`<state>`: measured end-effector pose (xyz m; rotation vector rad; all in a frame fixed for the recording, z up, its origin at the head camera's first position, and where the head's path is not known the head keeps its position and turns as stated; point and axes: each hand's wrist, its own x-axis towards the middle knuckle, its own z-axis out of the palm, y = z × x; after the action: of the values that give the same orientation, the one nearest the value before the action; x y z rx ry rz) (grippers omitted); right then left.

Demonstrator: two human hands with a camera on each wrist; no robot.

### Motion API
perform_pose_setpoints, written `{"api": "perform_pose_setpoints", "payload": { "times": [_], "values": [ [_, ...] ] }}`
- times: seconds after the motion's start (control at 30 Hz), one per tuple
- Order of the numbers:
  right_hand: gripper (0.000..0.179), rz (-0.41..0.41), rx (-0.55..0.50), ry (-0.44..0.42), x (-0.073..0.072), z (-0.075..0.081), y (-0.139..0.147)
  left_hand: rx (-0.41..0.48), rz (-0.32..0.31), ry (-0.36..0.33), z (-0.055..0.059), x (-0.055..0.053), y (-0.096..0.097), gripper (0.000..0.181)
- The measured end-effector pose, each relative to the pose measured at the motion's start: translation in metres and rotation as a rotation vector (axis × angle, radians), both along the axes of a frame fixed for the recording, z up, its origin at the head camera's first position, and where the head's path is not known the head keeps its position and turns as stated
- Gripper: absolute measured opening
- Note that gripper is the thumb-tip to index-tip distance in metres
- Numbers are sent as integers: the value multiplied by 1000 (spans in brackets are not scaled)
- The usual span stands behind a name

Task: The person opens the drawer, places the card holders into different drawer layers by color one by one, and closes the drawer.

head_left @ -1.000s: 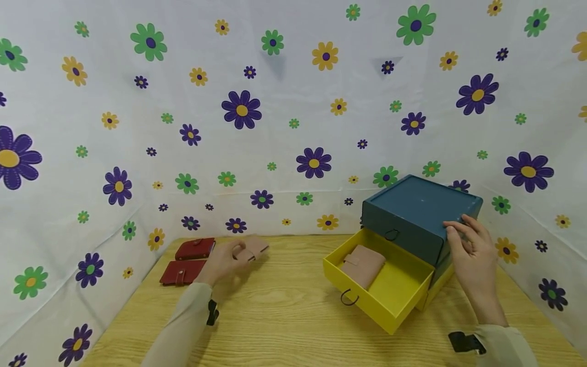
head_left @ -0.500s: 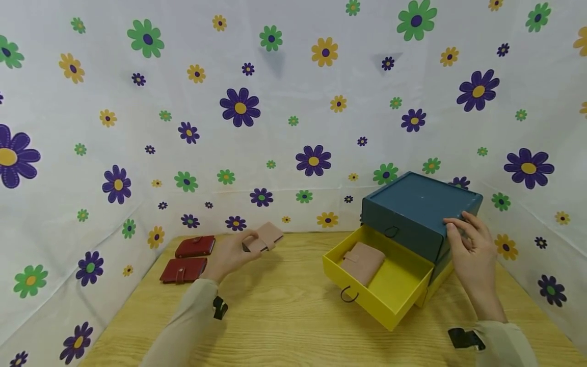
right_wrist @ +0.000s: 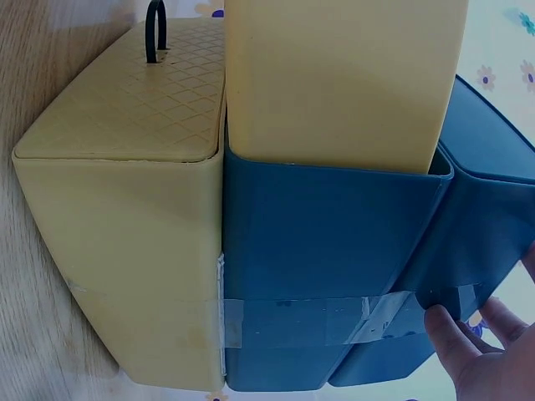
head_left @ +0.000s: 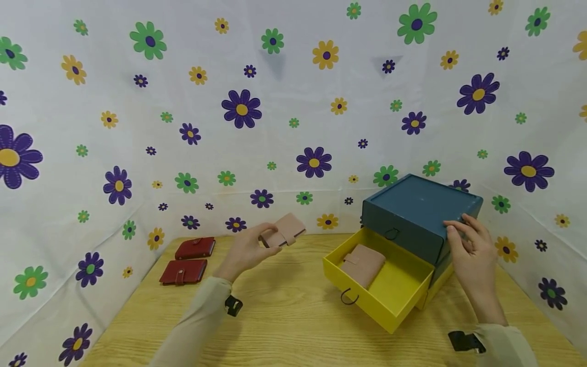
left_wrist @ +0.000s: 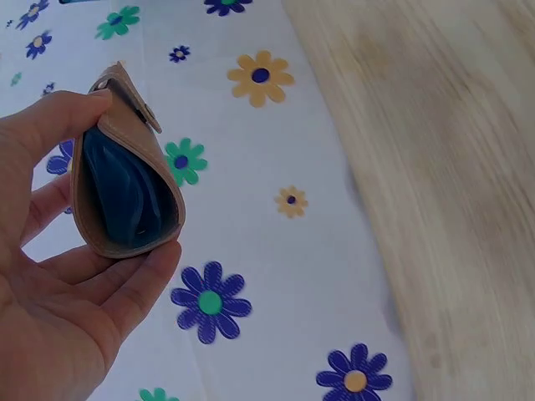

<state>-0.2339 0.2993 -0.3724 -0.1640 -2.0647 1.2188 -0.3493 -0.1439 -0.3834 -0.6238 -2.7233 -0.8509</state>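
Note:
My left hand [head_left: 247, 252] holds a pink card holder [head_left: 285, 230] between thumb and fingers, raised above the back of the table. In the left wrist view the card holder [left_wrist: 134, 180] is seen end-on, its cover bowed round dark clear sleeves, a strap near the thumb. My right hand [head_left: 474, 255] rests its fingertips on the right edge of the blue top unit [head_left: 422, 201] of a drawer stack. A second pink card holder [head_left: 364, 265] lies in the pulled-out yellow drawer [head_left: 396, 290]. In the right wrist view the fingers [right_wrist: 451, 342] touch the blue unit's side.
Two red card holders [head_left: 194, 248] lie at the back left of the wooden table [head_left: 275, 316]. The yellow drawer juts forward, a black loop handle [head_left: 349, 296] on its front. A flowered cloth [head_left: 284, 142] stands behind and at both sides. Clear tape [right_wrist: 309, 322] runs across the stack.
My left hand has lifted the pink card holder and carried it to the right, away from the red ones. My right hand stays at the drawer stack.

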Motion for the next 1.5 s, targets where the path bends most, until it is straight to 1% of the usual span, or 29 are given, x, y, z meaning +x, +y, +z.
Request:
{"api": "perform_pose_setpoints", "payload": {
  "times": [0.1, 0.27, 0.33, 0.47, 0.67, 0.9, 1.07, 1.27, 1.37, 1.5],
  "values": [
    [34, -2, -1, -4, 0, -2, 1, 8, -26, 15, 3, 4, 8, 48],
    [33, -4, 4, 15, 0, -2, 1, 16, -73, 60, 7, 9, 23, 46],
    [33, -5, 3, 23, 0, -2, 1, 18, -92, 66, 10, 11, 30, 45],
    [34, -2, -2, 14, 0, -1, 1, 24, -126, 69, 15, 16, 41, 45],
    [35, 0, -9, -4, -1, 0, 0, 4, -185, 103, 19, 25, 54, 45],
    [34, 8, 1, 19, -2, 3, -2, -18, -260, 145, 23, 29, 71, 45],
    [34, 4, -4, 2, 0, 2, 0, -29, -282, 119, 24, 32, 81, 45],
    [36, 23, -13, -10, -1, 1, 1, -24, -299, 80, 26, 37, 94, 47],
    [35, 20, -17, -8, 0, 0, 1, -24, -320, 62, 27, 40, 102, 47],
    [36, 13, -19, -5, 1, 0, 0, -39, -351, 62, 29, 44, 113, 47]
  ]
}}
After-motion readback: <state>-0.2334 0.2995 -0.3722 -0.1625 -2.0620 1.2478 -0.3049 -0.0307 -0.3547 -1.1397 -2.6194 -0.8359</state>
